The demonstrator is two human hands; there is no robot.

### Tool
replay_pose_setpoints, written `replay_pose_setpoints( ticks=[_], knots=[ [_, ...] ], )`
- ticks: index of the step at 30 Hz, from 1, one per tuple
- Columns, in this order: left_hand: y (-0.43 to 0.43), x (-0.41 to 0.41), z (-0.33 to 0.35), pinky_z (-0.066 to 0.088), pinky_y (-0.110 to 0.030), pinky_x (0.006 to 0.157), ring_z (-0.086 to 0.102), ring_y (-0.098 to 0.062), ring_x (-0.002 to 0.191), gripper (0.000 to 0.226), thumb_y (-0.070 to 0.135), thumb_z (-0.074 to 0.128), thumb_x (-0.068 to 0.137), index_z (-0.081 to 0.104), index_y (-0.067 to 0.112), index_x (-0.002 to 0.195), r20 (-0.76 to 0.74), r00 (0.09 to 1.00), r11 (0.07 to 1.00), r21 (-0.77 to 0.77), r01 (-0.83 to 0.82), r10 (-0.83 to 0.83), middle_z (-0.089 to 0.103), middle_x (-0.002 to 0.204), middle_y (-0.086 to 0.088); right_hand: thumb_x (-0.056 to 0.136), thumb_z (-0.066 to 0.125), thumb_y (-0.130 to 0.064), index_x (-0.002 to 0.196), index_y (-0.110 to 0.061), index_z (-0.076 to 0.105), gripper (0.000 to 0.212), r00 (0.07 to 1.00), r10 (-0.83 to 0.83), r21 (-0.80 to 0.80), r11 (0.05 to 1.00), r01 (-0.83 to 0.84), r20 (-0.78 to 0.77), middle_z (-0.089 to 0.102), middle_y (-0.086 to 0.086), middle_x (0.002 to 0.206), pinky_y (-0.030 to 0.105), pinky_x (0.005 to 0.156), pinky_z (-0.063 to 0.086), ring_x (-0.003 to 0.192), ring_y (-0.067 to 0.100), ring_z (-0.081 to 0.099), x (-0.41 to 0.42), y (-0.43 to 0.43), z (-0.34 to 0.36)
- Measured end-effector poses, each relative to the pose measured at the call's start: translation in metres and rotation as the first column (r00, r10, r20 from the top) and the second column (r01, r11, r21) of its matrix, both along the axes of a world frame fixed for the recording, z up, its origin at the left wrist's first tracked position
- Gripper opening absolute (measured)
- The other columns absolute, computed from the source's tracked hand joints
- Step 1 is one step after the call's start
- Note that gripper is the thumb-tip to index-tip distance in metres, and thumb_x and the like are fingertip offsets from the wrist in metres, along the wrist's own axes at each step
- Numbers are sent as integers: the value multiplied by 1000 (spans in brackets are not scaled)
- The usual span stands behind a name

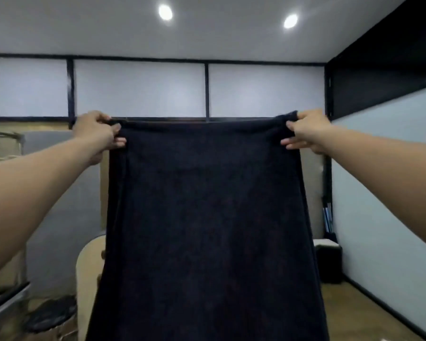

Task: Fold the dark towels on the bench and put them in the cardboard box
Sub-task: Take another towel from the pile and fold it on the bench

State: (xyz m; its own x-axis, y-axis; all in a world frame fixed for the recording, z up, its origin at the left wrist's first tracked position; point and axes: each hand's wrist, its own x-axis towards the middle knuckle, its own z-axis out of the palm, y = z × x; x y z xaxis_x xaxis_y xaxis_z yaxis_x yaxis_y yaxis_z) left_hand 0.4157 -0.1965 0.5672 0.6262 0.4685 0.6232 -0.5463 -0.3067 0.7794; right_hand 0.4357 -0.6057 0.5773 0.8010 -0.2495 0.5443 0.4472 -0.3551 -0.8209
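Two bare arms reach forward and upward, and between them hangs one dark towel (pixel 207 217), spread broad and facing the camera. The left grip (pixel 96 132) is closed on the towel's upper left corner, its fingers curled round the hem with the fingertips showing on the near side of the cloth. The right grip (pixel 308 130) holds the upper right corner in the same way, pinching the hem, which bunches into a small lump just above the knuckles. The top edge runs taut and nearly level from one grip to the other. Below it the cloth drops straight down in the air, touching nothing that can be seen, with a few soft lengthwise folds near its left side, and its lower end passes out of the bottom of the view. Behind the towel stands a wall of pale frosted panels (pixel 138 89) set in a black frame, under a white ceiling with two round lights (pixel 165 12). To the right a small black stool with a pale top (pixel 328 262) sits on the wooden floor (pixel 354 313) against the wall. At the lower left a beige rounded shape (pixel 90 264) shows beside the towel's edge; what it is cannot be told.
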Motion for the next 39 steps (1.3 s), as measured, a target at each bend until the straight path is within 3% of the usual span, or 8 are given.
replay_pose_setpoints(
  ticks=[2, 5, 12, 17, 24, 30, 34, 39],
  knots=[
    [-2, -2, 11, 57, -20, 50, 72, -20, 73, 17, 0, 52, 99, 46, 16, 98, 70, 990, 984, -126, 129, -121, 52, 113, -11, 101, 46, -12, 111, -22, 57, 18, 995, 47, 111, 992, -57, 89, 64, 2, 107, 37, 84, 57, 78, 19, 65, -3, 6, 14],
    [-3, -19, 23, 60, -23, 61, 62, -34, 112, 24, -1, 51, 98, 44, 20, 87, 143, 968, 965, -139, 224, -204, 48, 122, -12, 100, 43, -10, 99, -27, 58, 23, 980, 69, 218, 970, -110, 186, 61, -6, 88, 32, 80, 49, 79, 13, 62, -24, 14, 31],
    [3, -70, 5, 59, -26, 76, 67, -21, 89, 18, 1, 51, 99, 44, 17, 96, 173, 935, 944, -62, 325, -310, 52, 104, -2, 100, 40, -12, 115, -26, 53, 24, 968, 98, 205, 968, -147, 231, 61, -1, 123, 35, 92, 49, 98, 17, 65, -73, 12, 11],
    [14, -115, -71, 59, -29, 81, 70, -15, 83, 18, 0, 55, 95, 50, 16, 90, 133, 907, 909, -67, 410, -399, 56, 101, -5, 99, 43, -10, 104, -25, 58, 22, 978, 122, 300, 939, -169, 167, 65, -3, 106, 37, 91, 51, 96, 21, 70, -121, 3, -68],
    [23, -216, -341, 58, -35, 75, 66, -18, 76, 34, 20, 80, 81, 53, 11, 62, -247, 932, 958, -178, 226, -266, 68, 79, -11, 91, 50, -5, 114, 2, 56, 25, 964, 113, 449, 893, 6, -239, 67, 13, 101, 28, 87, 57, 94, 21, 70, -236, -24, -344],
    [-1, -363, -603, 50, -14, 59, 64, -24, 74, 34, -20, 72, 72, 48, 3, 63, -737, 635, 907, -399, -136, -230, 69, 77, -21, 90, 50, 19, 76, -3, 78, 38, 668, -6, 304, 888, 346, -744, 73, 15, 73, 19, 55, 57, 59, 9, 67, -397, -4, -596],
    [-25, -432, -682, 49, -11, 46, 62, -30, 86, 35, -19, 75, 70, 58, 6, 87, -841, 484, 883, -397, -250, -240, 66, 87, -17, 87, 58, 17, 82, 12, 67, 11, 489, -92, 188, 849, 494, -867, 66, 34, 93, 37, 57, 51, 61, 25, 58, -448, -16, -658],
    [-47, -474, -705, 55, -42, 78, 67, -30, 88, 26, -12, 65, 85, 62, 7, 102, -864, 400, 900, -400, -173, -306, 70, 98, -14, 85, 60, 16, 86, 19, 65, 6, 493, 25, 266, 865, 426, -870, 66, 31, 80, 21, 50, 56, 62, 25, 67, -492, -49, -670]
  ],
)
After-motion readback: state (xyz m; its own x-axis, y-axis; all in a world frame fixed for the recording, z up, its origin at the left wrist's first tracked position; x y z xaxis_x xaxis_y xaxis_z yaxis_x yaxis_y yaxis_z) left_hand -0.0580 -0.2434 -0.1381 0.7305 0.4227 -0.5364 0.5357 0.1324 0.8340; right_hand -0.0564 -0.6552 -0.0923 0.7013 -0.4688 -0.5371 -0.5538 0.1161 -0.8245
